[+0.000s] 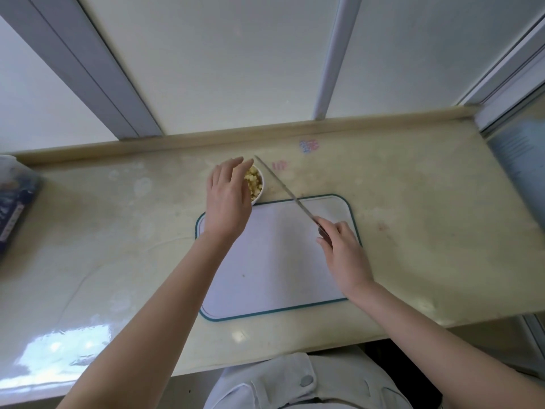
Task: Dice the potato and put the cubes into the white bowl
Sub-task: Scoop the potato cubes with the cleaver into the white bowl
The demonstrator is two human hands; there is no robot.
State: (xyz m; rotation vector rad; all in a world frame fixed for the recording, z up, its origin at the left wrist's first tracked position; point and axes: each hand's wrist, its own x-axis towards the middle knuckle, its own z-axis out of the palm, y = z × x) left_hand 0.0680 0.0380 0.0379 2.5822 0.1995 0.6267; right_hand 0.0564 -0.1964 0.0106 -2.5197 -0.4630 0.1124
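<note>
Head view, looking down at both hands over the counter [118, 231].

Left hand [228, 199]: fingers straight and relaxed, nothing held. It hovers over the white bowl [264, 187] and covers the bowl's left part. I cannot tell whether the fingertips touch the rim.

Right hand [342, 249]: fingers curled round the handle of the knife [281, 184]. The blade runs from this hand up towards the left hand, passing just beside the bowl on its right. The tip sits past the bowl's far edge, near the left fingertips.

Potato cubes [253, 183]: pale yellow, piled in the bowl, visible just right of the left hand's fingers. None seen outside it.

Cutting board [274, 261]: white with a teal edge, lying under and between the two wrists. The bowl stands at its far left corner, touching or just off the edge; I cannot tell which.

Well to the left of the left arm, a blue packet [11, 211] lies at the counter's end.
</note>
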